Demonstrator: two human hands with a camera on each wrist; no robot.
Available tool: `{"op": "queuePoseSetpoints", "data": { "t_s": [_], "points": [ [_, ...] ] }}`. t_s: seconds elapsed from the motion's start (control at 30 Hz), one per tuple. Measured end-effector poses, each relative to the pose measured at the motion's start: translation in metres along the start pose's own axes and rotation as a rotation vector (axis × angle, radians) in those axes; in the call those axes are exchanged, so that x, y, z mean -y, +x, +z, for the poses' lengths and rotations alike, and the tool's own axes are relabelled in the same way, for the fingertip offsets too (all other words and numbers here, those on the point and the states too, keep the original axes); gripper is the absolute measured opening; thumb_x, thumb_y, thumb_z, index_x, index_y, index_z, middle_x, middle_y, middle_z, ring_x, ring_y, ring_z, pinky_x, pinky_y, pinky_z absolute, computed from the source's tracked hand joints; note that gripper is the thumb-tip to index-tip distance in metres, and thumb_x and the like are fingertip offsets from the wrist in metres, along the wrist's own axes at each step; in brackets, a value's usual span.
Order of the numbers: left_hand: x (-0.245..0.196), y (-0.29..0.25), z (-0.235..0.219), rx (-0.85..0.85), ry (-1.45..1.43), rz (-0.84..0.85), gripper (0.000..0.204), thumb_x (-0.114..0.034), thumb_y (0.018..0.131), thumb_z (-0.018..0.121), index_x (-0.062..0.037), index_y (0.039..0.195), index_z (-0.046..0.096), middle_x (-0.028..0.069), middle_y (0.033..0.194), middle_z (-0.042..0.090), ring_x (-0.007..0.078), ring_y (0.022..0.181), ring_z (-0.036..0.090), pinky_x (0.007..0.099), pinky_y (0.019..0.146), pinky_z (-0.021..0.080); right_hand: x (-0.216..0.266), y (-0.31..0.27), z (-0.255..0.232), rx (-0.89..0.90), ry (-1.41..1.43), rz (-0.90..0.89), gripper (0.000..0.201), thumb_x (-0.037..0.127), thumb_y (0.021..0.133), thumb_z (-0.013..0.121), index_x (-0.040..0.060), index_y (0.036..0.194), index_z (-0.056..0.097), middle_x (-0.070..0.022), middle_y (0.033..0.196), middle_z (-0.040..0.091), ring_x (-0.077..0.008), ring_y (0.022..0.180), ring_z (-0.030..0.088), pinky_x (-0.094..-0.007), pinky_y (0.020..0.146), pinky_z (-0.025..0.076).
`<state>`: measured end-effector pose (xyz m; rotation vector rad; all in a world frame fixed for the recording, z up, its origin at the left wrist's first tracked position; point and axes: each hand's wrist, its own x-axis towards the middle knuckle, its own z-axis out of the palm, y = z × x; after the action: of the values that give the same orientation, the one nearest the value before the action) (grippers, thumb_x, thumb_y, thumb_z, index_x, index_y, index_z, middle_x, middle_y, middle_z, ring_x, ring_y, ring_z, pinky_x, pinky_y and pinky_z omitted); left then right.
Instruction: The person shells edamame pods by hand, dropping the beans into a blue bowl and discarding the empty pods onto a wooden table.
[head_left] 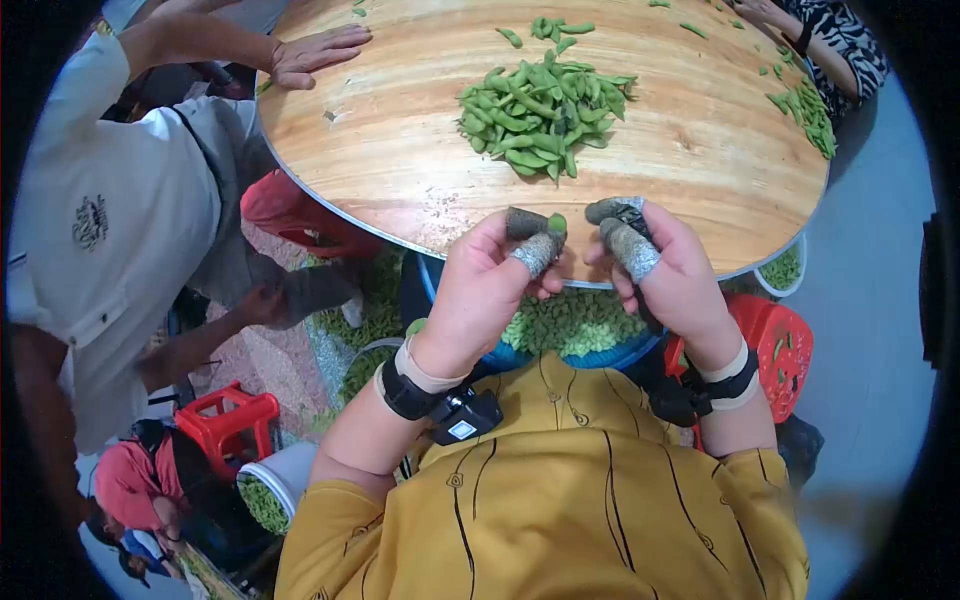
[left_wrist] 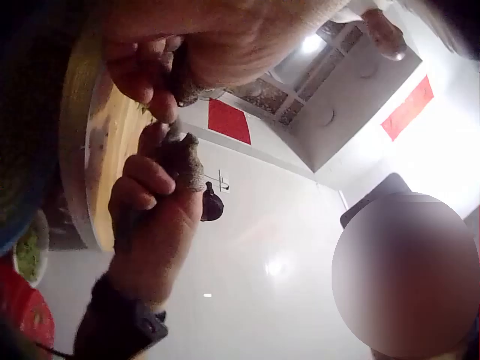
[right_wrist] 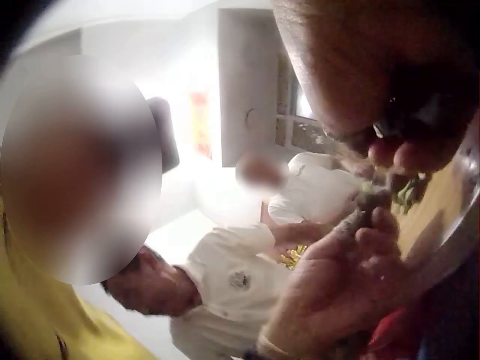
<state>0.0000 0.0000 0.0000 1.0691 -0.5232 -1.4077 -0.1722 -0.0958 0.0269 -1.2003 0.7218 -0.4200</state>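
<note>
My left hand [head_left: 480, 285] pinches a green soybean pod [head_left: 557, 223] between thumb and forefinger, both bound in grey wrappings. Only the pod's green end shows in the head view; the wrapped fingertips hide the rest. Facing it a short gap away is my right hand [head_left: 680, 275], its thumb and forefinger bent close together and also wrapped in grey and silvery material. Nothing shows between those two fingers. Both hands hover over the near edge of the round wooden table [head_left: 390, 190]. Beyond them lies a heap of green soybean pods [head_left: 540, 110].
Below the table edge, a blue tub [head_left: 625, 352] holds shelled green beans [head_left: 570, 325]. Another person's hand [head_left: 318, 55] rests on the table at left. More pods [head_left: 805, 110] lie at the right rim. Red stools [head_left: 228, 425] stand about, with a white bucket [head_left: 285, 475] at lower left.
</note>
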Motion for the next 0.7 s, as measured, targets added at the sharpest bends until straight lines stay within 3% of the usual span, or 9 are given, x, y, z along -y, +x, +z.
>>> {"op": "queuePoseSetpoints", "data": {
  "t_s": [0.07, 0.17, 0.2, 0.5, 0.6, 0.67, 0.7],
  "points": [
    [-0.001, -0.001, 0.0, 0.01, 0.081, 0.071, 0.015, -0.007, 0.09, 0.058, -0.0033, 0.105, 0.06, 0.0034, 0.083, 0.064, 0.0095, 0.066, 0.059, 0.0215, 0.059, 0.047, 0.002, -0.007, 0.003, -0.058, -0.201, 0.046, 0.036, 0.013, 0.09, 0.054, 0.0028, 0.125, 0.05, -0.0056, 0.084, 0.064, -0.0076, 0.058, 0.055, -0.0223, 0.05, 0.046],
    [0.005, 0.001, 0.005, 0.02, 0.142, 0.058, 0.014, -0.006, 0.09, 0.058, -0.0022, 0.103, 0.061, 0.0031, 0.081, 0.063, 0.009, 0.065, 0.058, 0.0216, 0.058, 0.047, -0.004, -0.018, 0.002, -0.02, -0.3, -0.031, 0.04, 0.006, 0.087, 0.051, 0.0005, 0.126, 0.048, -0.0042, 0.081, 0.063, -0.0075, 0.057, 0.054, -0.0225, 0.051, 0.046],
    [0.006, 0.002, 0.007, 0.027, 0.148, 0.059, 0.014, -0.006, 0.09, 0.058, -0.0022, 0.103, 0.061, 0.0031, 0.081, 0.063, 0.009, 0.065, 0.058, 0.0216, 0.058, 0.047, -0.01, -0.018, 0.001, -0.021, -0.301, -0.139, 0.046, 0.002, 0.082, 0.047, 0.0012, 0.129, 0.046, -0.0033, 0.079, 0.063, -0.0076, 0.056, 0.054, -0.0225, 0.051, 0.046],
    [0.008, -0.001, 0.019, 0.029, 0.35, 0.055, 0.013, -0.003, 0.091, 0.054, 0.0008, 0.101, 0.061, 0.0039, 0.085, 0.066, 0.0085, 0.07, 0.06, 0.0202, 0.06, 0.048, -0.006, -0.02, -0.003, 0.051, -0.242, -0.046, 0.052, 0.0, 0.079, 0.042, 0.0069, 0.13, 0.05, 0.0002, 0.079, 0.062, -0.0051, 0.054, 0.052, -0.0208, 0.047, 0.045],
    [0.007, -0.005, 0.019, 0.001, 0.597, 0.159, 0.013, -0.002, 0.09, 0.054, 0.0013, 0.101, 0.061, 0.0025, 0.083, 0.065, 0.0084, 0.069, 0.06, 0.0206, 0.059, 0.047, -0.011, -0.017, -0.007, 0.072, -0.16, -0.008, 0.044, 0.001, 0.085, 0.045, 0.0076, 0.127, 0.053, 0.001, 0.078, 0.061, -0.0041, 0.051, 0.049, -0.0189, 0.044, 0.041],
    [0.005, -0.006, 0.019, 0.018, 1.294, 0.727, 0.012, -0.004, 0.09, 0.055, 0.0018, 0.099, 0.061, 0.0015, 0.08, 0.064, 0.007, 0.067, 0.058, 0.0204, 0.057, 0.046, -0.011, -0.016, -0.008, 0.084, -0.047, 0.057, 0.039, 0.004, 0.088, 0.046, 0.0082, 0.126, 0.054, 0.0012, 0.077, 0.059, -0.0033, 0.05, 0.046, -0.0181, 0.043, 0.038],
    [0.005, -0.007, 0.02, 0.023, 1.294, 0.723, 0.012, -0.004, 0.09, 0.055, 0.0018, 0.099, 0.061, 0.0015, 0.08, 0.064, 0.007, 0.067, 0.058, 0.0204, 0.057, 0.046, -0.011, -0.016, -0.009, 0.099, 0.061, 0.117, 0.033, 0.006, 0.091, 0.048, 0.0089, 0.124, 0.055, 0.0015, 0.076, 0.058, -0.0026, 0.049, 0.043, -0.0173, 0.041, 0.035]
  ]
}}
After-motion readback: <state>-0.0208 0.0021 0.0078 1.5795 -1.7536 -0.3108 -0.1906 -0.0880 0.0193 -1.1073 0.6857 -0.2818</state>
